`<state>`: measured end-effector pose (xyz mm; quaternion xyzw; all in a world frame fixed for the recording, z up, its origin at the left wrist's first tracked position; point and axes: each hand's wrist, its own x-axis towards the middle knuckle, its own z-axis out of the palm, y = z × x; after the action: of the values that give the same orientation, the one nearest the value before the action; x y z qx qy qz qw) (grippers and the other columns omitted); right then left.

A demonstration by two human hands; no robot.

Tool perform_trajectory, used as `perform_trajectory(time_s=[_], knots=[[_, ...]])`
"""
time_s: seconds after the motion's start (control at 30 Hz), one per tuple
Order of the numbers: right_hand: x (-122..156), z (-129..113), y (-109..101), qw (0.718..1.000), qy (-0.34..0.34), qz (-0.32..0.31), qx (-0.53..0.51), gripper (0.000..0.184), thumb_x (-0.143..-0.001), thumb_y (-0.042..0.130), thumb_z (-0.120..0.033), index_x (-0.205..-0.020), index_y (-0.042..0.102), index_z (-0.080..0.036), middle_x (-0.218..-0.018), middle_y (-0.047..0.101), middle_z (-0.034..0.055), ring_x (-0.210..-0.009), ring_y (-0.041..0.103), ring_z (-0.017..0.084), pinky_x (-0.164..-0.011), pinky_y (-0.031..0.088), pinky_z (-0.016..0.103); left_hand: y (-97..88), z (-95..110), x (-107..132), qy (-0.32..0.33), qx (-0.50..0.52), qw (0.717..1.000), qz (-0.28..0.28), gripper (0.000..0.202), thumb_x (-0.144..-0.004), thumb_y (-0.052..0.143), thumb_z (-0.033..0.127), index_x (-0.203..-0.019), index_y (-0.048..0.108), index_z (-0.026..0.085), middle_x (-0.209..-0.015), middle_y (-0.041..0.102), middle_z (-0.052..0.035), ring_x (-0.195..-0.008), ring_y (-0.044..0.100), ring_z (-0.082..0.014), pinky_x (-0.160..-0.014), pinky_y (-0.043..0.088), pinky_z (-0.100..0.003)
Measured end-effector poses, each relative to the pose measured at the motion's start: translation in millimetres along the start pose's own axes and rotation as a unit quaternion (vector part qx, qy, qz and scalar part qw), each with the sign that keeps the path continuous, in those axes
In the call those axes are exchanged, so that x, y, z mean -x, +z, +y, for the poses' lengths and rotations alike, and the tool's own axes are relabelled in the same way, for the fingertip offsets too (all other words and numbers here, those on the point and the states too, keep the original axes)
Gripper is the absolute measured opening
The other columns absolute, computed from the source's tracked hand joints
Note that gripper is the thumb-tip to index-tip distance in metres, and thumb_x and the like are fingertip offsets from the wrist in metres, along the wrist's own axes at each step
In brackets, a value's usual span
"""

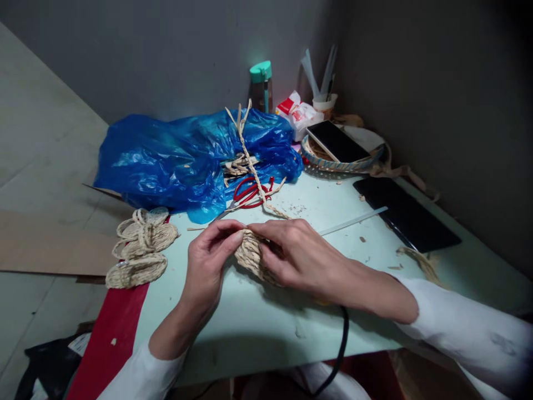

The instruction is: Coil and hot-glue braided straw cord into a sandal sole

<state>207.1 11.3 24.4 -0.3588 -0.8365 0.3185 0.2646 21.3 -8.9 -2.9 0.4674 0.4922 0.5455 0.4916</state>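
Between my hands is a small woven straw slipper-like piece [251, 256], held above the front of the table. My left hand [212, 261] pinches its left end between thumb and fingers. From the right, my right hand [306, 255] grips the same piece, its fingers curled over the top edge and side. A braided straw strand [254, 166] runs from behind my right hand up across the table and ends in loose strips. Red-handled scissors [250, 193] lie just beyond, partly under the strand. The underside of the woven piece is hidden.
Finished-looking woven straw slippers [144, 236] sit at the left edge. A blue plastic bag [175, 158] holding straw strips fills the back. Rightward are a glue stick [353, 220], a black tablet-like panel [408, 214], a phone [337, 140] on a round basket, and a bottle [261, 89].
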Motion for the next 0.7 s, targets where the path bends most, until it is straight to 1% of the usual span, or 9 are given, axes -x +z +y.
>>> perform_trajectory(time_s=[0.1,0.17,0.23,0.3,0.37,0.47,0.53,0.63,0.7], knots=[[-1.7,-2.3,-4.7,1.0,0.012,0.013,-0.018,0.024,-0.086,0.052,-0.01,-0.1,0.071,-0.013,-0.078,0.067,0.0021,-0.064,0.052,0.013,-0.064,0.034,0.027,-1.0,4.9,-5.6,-0.034,0.079,0.996,-0.022,0.04,-0.084,0.076,0.042,-0.122,0.072,0.028,-0.113,0.071,-0.0049,-0.098,0.065,-0.0168,-0.082,0.053,-0.023],[-3.1,-0.6,-7.6,0.999,0.032,0.023,-0.027,0.022,-0.084,0.052,-0.01,-0.094,0.072,-0.012,-0.069,0.063,-0.0001,-0.058,0.046,0.012,-0.06,0.03,0.027,-6.0,10.2,-11.4,-0.039,0.131,0.991,0.009,0.05,-0.082,0.073,0.05,-0.125,0.07,0.024,-0.118,0.069,-0.0092,-0.098,0.065,-0.0192,-0.081,0.056,-0.027],[-5.6,4.3,-11.6,0.997,0.052,0.048,-0.035,0.023,-0.083,0.052,-0.01,-0.092,0.073,-0.012,-0.067,0.063,-0.0001,-0.056,0.044,0.011,-0.059,0.029,0.027,-13.7,13.5,-18.0,-0.015,0.138,0.987,0.084,0.046,-0.083,0.069,0.054,-0.114,0.074,0.02,-0.114,0.069,-0.0113,-0.095,0.065,-0.0197,-0.08,0.058,-0.03],[-9.8,10.9,-17.7,0.993,0.069,0.081,-0.051,0.026,-0.083,0.051,-0.013,-0.096,0.074,-0.012,-0.073,0.067,0.0011,-0.059,0.047,0.012,-0.059,0.031,0.027,-21.6,13.1,-23.6,0.007,0.129,0.982,0.137,0.028,-0.083,0.072,0.044,-0.099,0.075,0.02,-0.105,0.068,-0.0073,-0.085,0.063,-0.0148,-0.075,0.057,-0.024],[-15.4,16.5,-26.0,0.988,0.08,0.11,-0.072,0.029,-0.084,0.051,-0.016,-0.099,0.075,-0.013,-0.08,0.07,0.0021,-0.065,0.052,0.014,-0.061,0.035,0.026,-26.8,9.2,-27.1,0.012,0.122,0.98,0.159,0.018,-0.079,0.077,0.035,-0.086,0.074,0.019,-0.09,0.066,-0.0032,-0.072,0.06,-0.0102,-0.064,0.053,-0.018],[-24.0,20.3,-39.0,0.982,0.086,0.13,-0.104,0.028,-0.083,0.051,-0.02,-0.094,0.076,-0.013,-0.083,0.071,0.0023,-0.073,0.056,0.017,-0.063,0.039,0.026,-26.3,1.9,-28.0,-0.02,0.116,0.984,0.133,0.02,-0.075,0.079,0.033,-0.081,0.072,0.015,-0.067,0.059,0.0002,-0.054,0.053,-0.0087,-0.046,0.044,-0.017],[-28.5,21.1,-44.9,0.979,0.087,0.136,-0.126,0.027,-0.083,0.051,-0.023,-0.088,0.075,-0.013,-0.083,0.07,0.0021,-0.075,0.056,0.017,-0.063,0.039,0.025,-21.6,-1.0,-26.3,-0.042,0.112,0.987,0.107,0.023,-0.073,0.081,0.034,-0.074,0.068,0.015,-0.054,0.049,0.0051,-0.042,0.042,-0.0059,-0.037,0.033,-0.016],[-32.4,22.7,-47.8,0.972,0.094,0.144,-0.16,0.026,-0.083,0.052,-0.026,-0.087,0.075,-0.014,-0.082,0.07,0.002,-0.073,0.055,0.016,-0.061,0.039,0.025,-14.0,-1.9,-22.0,-0.062,0.098,0.99,0.079,0.031,-0.072,0.083,0.04,-0.071,0.065,0.015,-0.048,0.04,0.0095,-0.033,0.028,-0.002,-0.033,0.02,-0.014],[-33.2,24.3,-46.9,0.968,0.099,0.146,-0.179,0.026,-0.083,0.054,-0.027,-0.089,0.076,-0.014,-0.082,0.071,0.0021,-0.073,0.055,0.016,-0.059,0.038,0.024,-11.2,-1.5,-19.3,-0.071,0.085,0.992,0.067,0.034,-0.072,0.083,0.043,-0.069,0.064,0.014,-0.046,0.038,0.0102,-0.031,0.025,-0.0008,-0.032,0.017,-0.014]])
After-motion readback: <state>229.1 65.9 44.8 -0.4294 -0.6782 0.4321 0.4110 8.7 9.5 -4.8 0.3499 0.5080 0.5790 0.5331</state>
